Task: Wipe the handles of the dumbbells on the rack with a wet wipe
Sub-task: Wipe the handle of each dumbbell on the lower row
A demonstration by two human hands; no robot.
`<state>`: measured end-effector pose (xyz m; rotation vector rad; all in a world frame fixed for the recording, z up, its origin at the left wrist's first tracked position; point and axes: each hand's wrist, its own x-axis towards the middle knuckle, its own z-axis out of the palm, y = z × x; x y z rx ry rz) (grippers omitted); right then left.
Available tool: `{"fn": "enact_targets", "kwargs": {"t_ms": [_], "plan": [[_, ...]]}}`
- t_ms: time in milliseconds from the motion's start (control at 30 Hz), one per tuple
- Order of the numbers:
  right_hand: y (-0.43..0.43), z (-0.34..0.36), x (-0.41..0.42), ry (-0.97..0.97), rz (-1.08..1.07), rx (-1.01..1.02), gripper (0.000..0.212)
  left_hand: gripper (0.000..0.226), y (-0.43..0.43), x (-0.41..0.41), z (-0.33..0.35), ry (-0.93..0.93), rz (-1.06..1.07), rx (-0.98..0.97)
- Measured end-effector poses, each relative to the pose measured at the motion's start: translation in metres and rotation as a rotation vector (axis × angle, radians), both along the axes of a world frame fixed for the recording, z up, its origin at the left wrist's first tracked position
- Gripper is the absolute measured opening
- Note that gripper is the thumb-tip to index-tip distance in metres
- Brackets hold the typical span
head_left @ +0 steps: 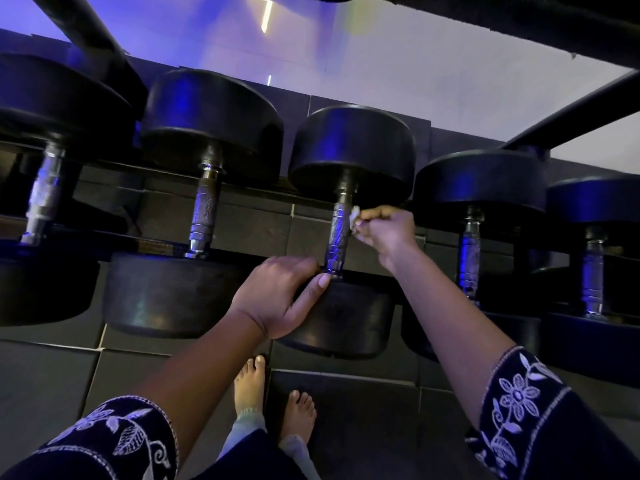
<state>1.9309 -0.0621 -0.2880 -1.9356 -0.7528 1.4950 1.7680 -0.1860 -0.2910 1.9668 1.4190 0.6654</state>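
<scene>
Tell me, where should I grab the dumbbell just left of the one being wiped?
Grab its rough metal handle in the middle, coming down from above with your fingers wrapped around it. The handle is thin and bare between the two wide round heads, which look too fat for a hand to hold.

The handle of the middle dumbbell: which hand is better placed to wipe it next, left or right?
Right. The right hand pinches the wet wipe at the handle; the left hand holds no wipe and grips the near weight head, probably steadying it.
</scene>
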Motion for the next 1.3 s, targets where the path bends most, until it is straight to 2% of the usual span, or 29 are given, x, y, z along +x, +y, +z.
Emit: {"fn": "enact_targets", "kwargs": {"t_ms": [167, 233, 367, 567, 633, 733, 867, 1033, 1200, 1300], "plan": [[-0.039, 0.002, 0.019, 0.048, 0.229, -0.134, 0.028, 0.040, 0.000, -0.001, 0.002, 0.012, 0.009, 0.005], [-0.026, -0.003, 0.016, 0.037, 0.201, -0.100, 0.029, 0.036, 0.000, -0.001, 0.002, 0.016, 0.007, 0.003], [0.005, -0.016, 0.012, 0.150, 0.064, -0.060, 0.032, 0.031, 0.000, -0.001, 0.002, 0.019, 0.000, -0.005], [-0.028, -0.026, 0.029, 0.275, 0.229, -0.246, 0.039, 0.023, 0.000, -0.001, 0.001, 0.018, -0.002, 0.002], [-0.012, -0.028, 0.024, 0.349, 0.168, -0.193, 0.040, 0.028, 0.000, -0.001, 0.001, 0.017, 0.001, -0.004], [0.003, -0.035, 0.014, 0.498, 0.070, -0.165, 0.042, 0.048, 0.001, -0.001, -0.001, 0.023, -0.003, -0.025], [-0.020, -0.045, 0.018, 0.373, 0.107, -0.321, 0.042, 0.048, 0.001, -0.001, -0.003, 0.022, -0.011, -0.028], [0.005, -0.037, 0.024, 0.446, 0.066, -0.212, 0.039, 0.053, 0.002, -0.002, -0.004, 0.033, -0.012, -0.047], [-0.017, -0.051, 0.019, 0.314, 0.058, -0.354, 0.038, 0.054, 0.001, -0.002, -0.003, 0.027, -0.009, -0.048], [-0.008, -0.040, 0.029, 0.359, 0.154, -0.295, 0.035, 0.054, 0.001, -0.001, -0.002, 0.031, -0.004, -0.052]]}}
